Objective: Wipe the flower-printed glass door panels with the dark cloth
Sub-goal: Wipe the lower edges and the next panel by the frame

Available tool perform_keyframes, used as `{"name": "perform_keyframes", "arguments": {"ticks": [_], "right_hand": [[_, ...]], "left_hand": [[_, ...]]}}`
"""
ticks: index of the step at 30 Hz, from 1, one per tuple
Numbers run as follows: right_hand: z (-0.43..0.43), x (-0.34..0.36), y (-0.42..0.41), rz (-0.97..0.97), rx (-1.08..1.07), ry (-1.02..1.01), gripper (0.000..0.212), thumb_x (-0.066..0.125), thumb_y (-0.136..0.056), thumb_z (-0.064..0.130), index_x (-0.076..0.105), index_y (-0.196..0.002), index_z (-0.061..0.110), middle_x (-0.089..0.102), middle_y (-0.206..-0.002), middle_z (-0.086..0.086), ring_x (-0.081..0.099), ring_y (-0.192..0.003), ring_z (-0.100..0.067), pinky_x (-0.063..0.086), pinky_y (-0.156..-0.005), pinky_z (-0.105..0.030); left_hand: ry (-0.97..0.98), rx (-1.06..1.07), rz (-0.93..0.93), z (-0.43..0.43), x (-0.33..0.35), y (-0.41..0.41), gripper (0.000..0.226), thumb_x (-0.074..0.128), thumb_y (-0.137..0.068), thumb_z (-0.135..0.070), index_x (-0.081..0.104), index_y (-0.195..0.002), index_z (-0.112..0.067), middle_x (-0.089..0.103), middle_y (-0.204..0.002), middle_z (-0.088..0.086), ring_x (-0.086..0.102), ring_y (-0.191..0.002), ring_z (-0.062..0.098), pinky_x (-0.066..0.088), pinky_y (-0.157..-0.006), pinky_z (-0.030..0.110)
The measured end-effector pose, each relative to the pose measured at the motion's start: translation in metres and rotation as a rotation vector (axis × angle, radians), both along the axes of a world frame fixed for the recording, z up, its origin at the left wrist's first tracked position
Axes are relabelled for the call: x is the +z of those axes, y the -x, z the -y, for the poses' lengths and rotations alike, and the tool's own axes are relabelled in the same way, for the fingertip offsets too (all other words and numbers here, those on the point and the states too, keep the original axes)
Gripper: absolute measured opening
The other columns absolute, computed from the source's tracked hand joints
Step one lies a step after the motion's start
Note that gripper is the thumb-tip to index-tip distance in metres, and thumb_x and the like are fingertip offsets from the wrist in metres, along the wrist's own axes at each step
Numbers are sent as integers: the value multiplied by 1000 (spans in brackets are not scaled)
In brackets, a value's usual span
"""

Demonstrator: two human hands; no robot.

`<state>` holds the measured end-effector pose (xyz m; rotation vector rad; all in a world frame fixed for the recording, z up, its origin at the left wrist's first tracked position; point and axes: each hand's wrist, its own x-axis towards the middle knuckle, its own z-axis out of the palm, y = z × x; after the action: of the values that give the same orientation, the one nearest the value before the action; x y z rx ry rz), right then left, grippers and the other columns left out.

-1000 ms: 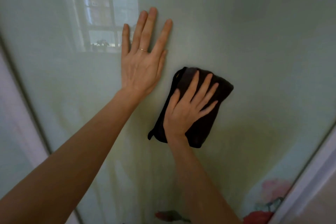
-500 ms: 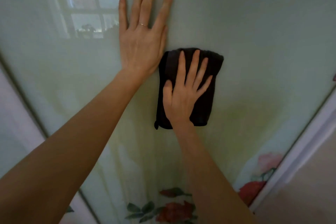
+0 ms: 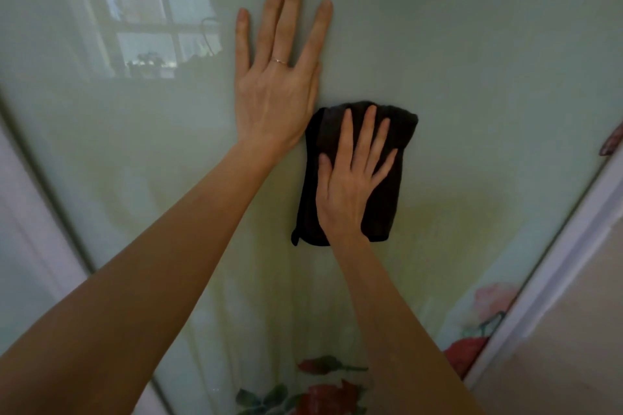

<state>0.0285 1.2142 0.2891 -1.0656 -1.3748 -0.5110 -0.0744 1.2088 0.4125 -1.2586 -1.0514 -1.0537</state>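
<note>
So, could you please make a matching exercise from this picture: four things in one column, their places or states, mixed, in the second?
1. left hand
2. right hand
3. dark cloth
4. red flower print

A. low on the glass panel
B. flat on bare glass, wearing a ring
C. held against the glass under a palm
D. pressing on the cloth, fingers straight

Pairs: 1-B, 2-D, 3-C, 4-A
</note>
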Motion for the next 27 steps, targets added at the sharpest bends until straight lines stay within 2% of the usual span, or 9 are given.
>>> {"name": "perform_keyframes", "arguments": {"ticks": [2, 7, 11, 14, 16, 20, 21, 25, 27], "right_hand": [[-2, -1, 1, -22, 6, -23, 52, 35, -108, 38, 25, -156, 19, 31, -161, -20, 23, -151, -38, 14, -122, -62], [-4, -5, 4, 0, -32, -50, 52, 52, -103, 31, 37, -153, 28, 32, -160, -21, 26, -149, -44, 19, -118, -68], [-5, -5, 2, 81, -46, -61, 56, 52, -101, 36, 35, -155, 31, 24, -162, -16, 24, -150, -45, 17, -118, -68], [-11, -10, -18, 198, -28, -113, 54, 47, -105, 37, 31, -156, 33, 28, -163, -14, 25, -150, -42, 19, -118, -68], [-16, -14, -31, 143, -39, -96, 53, 48, -104, 35, 35, -155, 31, 33, -161, -16, 26, -150, -40, 20, -118, -68], [-12, -8, -14, -114, -72, -22, 51, 44, -105, 36, 35, -155, 29, 33, -161, -17, 26, -150, -41, 19, -118, -67], [-8, -6, -6, -83, -61, -20, 52, 44, -105, 37, 34, -155, 30, 31, -162, -16, 25, -150, -41, 18, -118, -68], [-2, -19, -7, 291, 36, -105, 58, 54, -101, 37, 33, -155, 36, 26, -164, -8, 19, -153, -35, 10, -121, -64], [-5, -19, -20, 314, 69, -121, 56, 54, -102, 36, 35, -154, 36, 28, -164, -7, 19, -153, -32, 11, -122, -61]], "left_hand": [[6, -4, 0, -1, -1, 0, 45, 46, -105, -18, 47, -150, -18, 44, -153, 18, 40, -144, 34, 30, -118, 57], [23, -9, -1, -1, -2, 1, 49, 50, -104, -19, 45, -152, -18, 41, -155, 18, 38, -145, 33, 27, -119, 57], [63, -15, -8, 2, -2, 3, 49, 48, -104, -19, 42, -153, -17, 37, -157, 19, 33, -148, 34, 24, -120, 57], [82, -21, -9, 4, 0, 4, 48, 44, -106, -22, 40, -154, -18, 35, -159, 18, 31, -149, 33, 20, -121, 55], [76, -22, -1, 5, 0, 2, 49, 45, -105, -20, 40, -154, -18, 35, -159, 18, 31, -149, 33, 20, -121, 55], [93, -16, -5, 5, -1, -1, 50, 45, -105, -18, 39, -155, -18, 33, -160, 18, 30, -149, 33, 20, -122, 55], [100, -11, -12, 6, 0, 0, 51, 45, -105, -18, 38, -155, -18, 33, -160, 18, 29, -149, 33, 19, -122, 55], [110, -6, -32, 11, 1, 9, 52, 46, -104, -17, 38, -155, -18, 32, -160, 18, 28, -150, 32, 17, -122, 51], [103, 0, -60, 13, 0, 13, 51, 46, -105, -18, 38, -155, -19, 33, -160, 18, 29, -150, 31, 18, -122, 50]]}}
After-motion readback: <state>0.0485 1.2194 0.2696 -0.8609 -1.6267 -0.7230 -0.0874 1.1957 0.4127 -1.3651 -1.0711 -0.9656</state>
